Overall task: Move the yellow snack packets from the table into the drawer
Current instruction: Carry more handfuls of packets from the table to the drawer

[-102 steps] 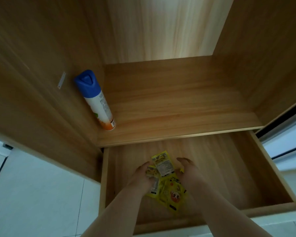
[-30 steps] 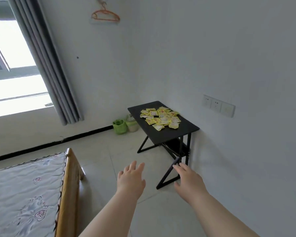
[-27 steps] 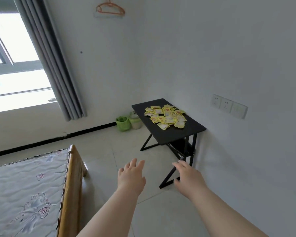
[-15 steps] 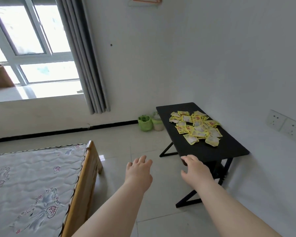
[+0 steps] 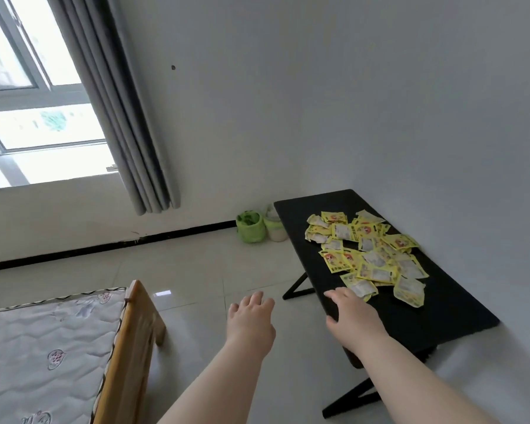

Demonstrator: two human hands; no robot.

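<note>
A heap of several yellow snack packets (image 5: 371, 252) lies on a small black table (image 5: 291, 215) against the right wall. My right hand (image 5: 351, 316) is stretched out, fingers apart and empty, over the table's near left edge, just short of the nearest packet. My left hand (image 5: 251, 319) hovers open and empty above the floor, left of the table. The drawer is out of view.
A bed with a wooden frame (image 5: 126, 335) and quilted mattress (image 5: 43, 347) fills the lower left. Two small green and white containers (image 5: 251, 226) stand on the tiled floor by the wall. A grey curtain (image 5: 120, 111) hangs beside the window.
Earlier both hands were putting packets into the wooden drawer. Since then the view has turned to the room and closed in on the table; both empty hands have come nearer to the packets.
</note>
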